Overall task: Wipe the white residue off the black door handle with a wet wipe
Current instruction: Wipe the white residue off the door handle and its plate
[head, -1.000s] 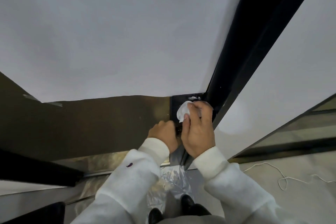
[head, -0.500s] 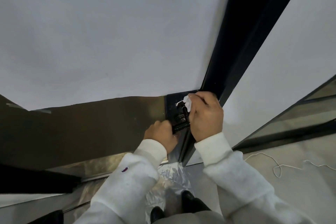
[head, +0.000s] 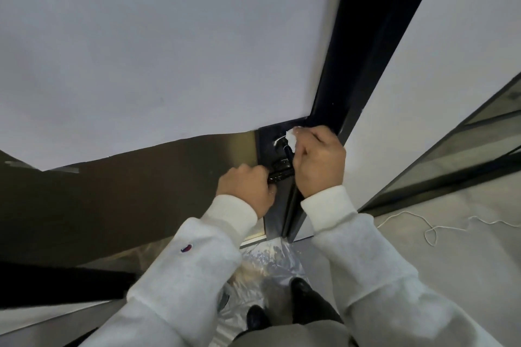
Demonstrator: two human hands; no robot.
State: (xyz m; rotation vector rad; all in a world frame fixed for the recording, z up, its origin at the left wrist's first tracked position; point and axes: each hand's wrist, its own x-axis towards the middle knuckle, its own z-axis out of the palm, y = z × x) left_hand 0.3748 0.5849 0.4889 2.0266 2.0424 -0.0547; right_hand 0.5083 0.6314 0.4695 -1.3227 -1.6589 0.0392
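Head view, right hand (head: 320, 160) fingers pinching wet wipe (head: 291, 139) against black door handle (head: 283, 159), left hand (head: 245, 184) fingers curled round its end

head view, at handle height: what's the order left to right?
Brown door panel → left hand gripping the handle's end → black handle → right hand holding the wipe → white wall → glass panel.
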